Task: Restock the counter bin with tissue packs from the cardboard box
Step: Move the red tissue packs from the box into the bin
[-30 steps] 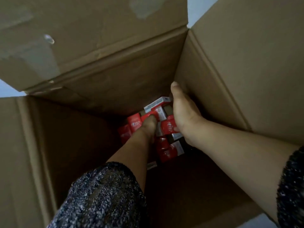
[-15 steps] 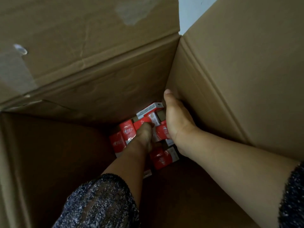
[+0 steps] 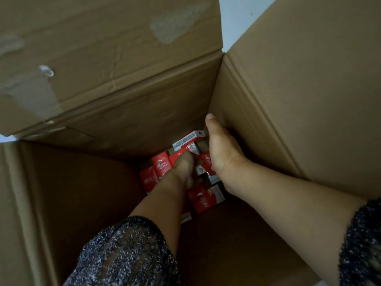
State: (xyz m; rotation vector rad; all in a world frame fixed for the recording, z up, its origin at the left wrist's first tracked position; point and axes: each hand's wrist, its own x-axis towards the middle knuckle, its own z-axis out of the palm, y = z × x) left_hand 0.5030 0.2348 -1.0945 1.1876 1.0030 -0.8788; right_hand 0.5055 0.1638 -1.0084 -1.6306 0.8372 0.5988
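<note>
Nearest, at the cardboard box's [image 3: 288, 120] near edge, two dark glittery sleeves show, the left sleeve [image 3: 127, 252] low in the middle and the right sleeve [image 3: 362, 244] at the box's right side. Both bare forearms reach down over the bare brown floor of the box. Deeper in, by the far right corner, lie the red-and-white tissue packs [image 3: 161, 164], jumbled at odd angles. The left hand [image 3: 183, 168] lies on the middle of the pile, knuckles up and fingers bent down among the packs. The right hand [image 3: 221, 153] is just beside it, its thumb stretched up along the corner crease. The backs of both hands hide their fingers and several packs, so I cannot tell whether either has hold of one. Behind the pile rises the box's far wall, then its raised flap [image 3: 103, 48] with torn tape patches [image 3: 171, 29], and a pale wall [image 3: 237, 17] beyond.
</note>
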